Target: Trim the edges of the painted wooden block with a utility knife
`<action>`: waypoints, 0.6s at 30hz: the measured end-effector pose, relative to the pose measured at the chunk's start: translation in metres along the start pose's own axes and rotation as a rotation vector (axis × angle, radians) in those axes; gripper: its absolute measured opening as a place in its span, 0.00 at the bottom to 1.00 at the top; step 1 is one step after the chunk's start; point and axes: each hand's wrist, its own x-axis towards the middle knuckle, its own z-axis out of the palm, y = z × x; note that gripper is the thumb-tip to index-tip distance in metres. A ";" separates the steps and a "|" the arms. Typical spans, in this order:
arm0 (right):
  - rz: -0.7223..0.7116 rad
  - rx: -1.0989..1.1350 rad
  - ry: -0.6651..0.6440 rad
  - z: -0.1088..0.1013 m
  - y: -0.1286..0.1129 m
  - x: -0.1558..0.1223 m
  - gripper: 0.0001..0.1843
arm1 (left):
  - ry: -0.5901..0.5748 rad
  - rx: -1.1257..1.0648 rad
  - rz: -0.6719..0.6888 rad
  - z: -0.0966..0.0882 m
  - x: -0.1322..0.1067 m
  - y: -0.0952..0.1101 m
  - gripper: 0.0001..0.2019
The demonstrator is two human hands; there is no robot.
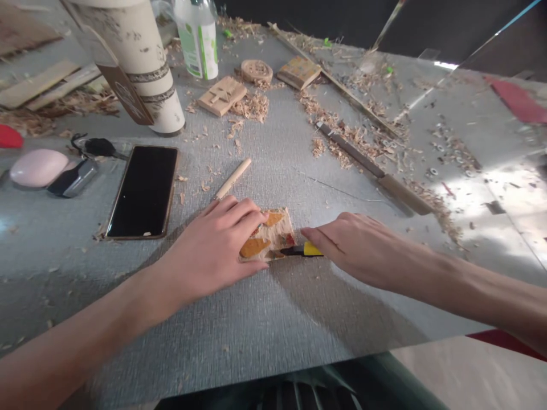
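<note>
A small flat wooden block (pixel 280 234), with patches of orange and red paint and bare pale wood, lies on the grey cloth. My left hand (pixel 222 242) grips its left side against the table, fingers over the far edge and thumb along the near edge. In my right hand (pixel 346 245) is a yellow-and-black utility knife (pixel 311 249). The knife's tip rests on the lower part of the block, close to my left thumb. My right fingers cover most of its handle. Just beyond my left hand lies a short wooden stick (pixel 233 178).
A phone (pixel 143 191) lies left, near a large tumbler (pixel 145 62) and a bottle (pixel 199 42). Carved wooden pieces (pixel 223 95) sit at the back among shavings. A long file (pixel 354 154) with a wooden handle lies at right.
</note>
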 end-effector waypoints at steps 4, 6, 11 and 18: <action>0.045 -0.026 -0.016 -0.001 -0.001 0.000 0.38 | 0.011 -0.002 0.004 0.000 0.001 0.001 0.28; 0.018 -0.053 0.005 -0.001 0.001 0.000 0.38 | 0.015 -0.006 0.000 0.000 0.001 0.001 0.28; -0.074 -0.196 0.066 -0.005 0.004 0.004 0.31 | 0.021 -0.029 -0.008 -0.001 0.003 0.003 0.23; 0.001 -0.271 0.059 -0.001 -0.002 0.010 0.31 | 0.014 -0.041 -0.035 -0.001 0.006 0.007 0.22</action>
